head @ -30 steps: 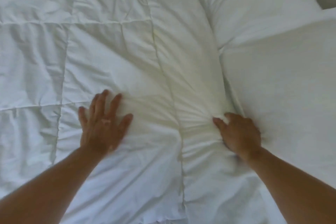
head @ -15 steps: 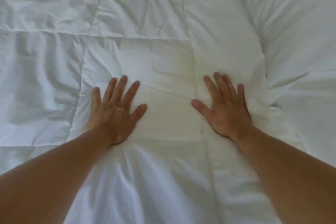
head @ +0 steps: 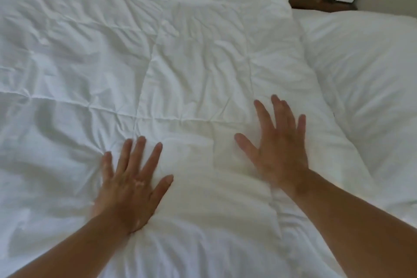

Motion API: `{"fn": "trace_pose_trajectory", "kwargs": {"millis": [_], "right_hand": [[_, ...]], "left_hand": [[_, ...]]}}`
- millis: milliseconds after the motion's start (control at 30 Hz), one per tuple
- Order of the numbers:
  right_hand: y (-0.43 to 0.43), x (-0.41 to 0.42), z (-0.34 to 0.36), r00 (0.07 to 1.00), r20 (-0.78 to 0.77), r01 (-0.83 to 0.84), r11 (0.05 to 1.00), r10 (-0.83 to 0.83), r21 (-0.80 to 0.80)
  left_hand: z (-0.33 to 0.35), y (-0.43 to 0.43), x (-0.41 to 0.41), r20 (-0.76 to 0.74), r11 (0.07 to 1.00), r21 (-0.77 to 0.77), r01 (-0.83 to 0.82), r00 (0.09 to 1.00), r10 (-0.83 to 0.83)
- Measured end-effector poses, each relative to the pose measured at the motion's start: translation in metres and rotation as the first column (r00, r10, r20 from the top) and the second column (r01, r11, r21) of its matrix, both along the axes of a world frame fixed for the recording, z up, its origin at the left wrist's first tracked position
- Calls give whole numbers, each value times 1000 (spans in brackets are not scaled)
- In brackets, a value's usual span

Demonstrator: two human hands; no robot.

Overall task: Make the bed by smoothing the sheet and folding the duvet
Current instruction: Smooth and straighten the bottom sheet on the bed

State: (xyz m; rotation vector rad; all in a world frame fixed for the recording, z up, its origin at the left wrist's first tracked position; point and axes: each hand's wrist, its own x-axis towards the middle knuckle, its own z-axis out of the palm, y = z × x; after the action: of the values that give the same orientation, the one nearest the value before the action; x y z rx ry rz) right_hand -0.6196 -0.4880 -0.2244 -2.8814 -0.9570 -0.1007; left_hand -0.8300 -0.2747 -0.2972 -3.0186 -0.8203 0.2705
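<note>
Head cam: downward, wide-angle shot.
L hand (head: 130, 183): fingers straight & spread, palm flat on duvet (head: 203, 63), gripping nothing.
Duvet: white, quilted, creased; under both hands, spreads fwd & left.
R hand (head: 277, 146): fingers splayed, flat on duvet, fwd of L hand.
Pillow (head: 361, 74): right of R hand, beside duvet edge.

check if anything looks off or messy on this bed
Nothing is spilled or damaged. The duvet is creased all over, deepest in the panels to the left of the left hand and ahead of the right hand. Both hands lie flat on it.
</note>
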Motion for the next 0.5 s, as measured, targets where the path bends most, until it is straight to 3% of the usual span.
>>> {"fn": "trace_pose_trajectory", "kwargs": {"millis": [67,100,167,233,433,500], "right_hand": [[42,21,-6,981,-77,-183,978,176,-101],[44,37,-15,977,-139,-182,970,161,-159],[15,70,-33,979,-202,0,980,-42,-201],[-18,85,-49,977,-146,122,968,-156,-219],[15,83,-22,919,-288,194,944,-271,-268],[34,38,-5,944,-280,122,973,-175,-198]], "left_hand": [[0,7,0,31,1000,-2,-18,999,18],[-1,8,0,57,1000,5,-17,998,17],[-6,7,0,97,1000,0,-2,995,2],[-7,10,-1,127,1000,-19,0,992,3],[-8,9,0,130,999,-33,-21,991,25],[-5,8,3,134,998,-45,-31,990,37]]}}
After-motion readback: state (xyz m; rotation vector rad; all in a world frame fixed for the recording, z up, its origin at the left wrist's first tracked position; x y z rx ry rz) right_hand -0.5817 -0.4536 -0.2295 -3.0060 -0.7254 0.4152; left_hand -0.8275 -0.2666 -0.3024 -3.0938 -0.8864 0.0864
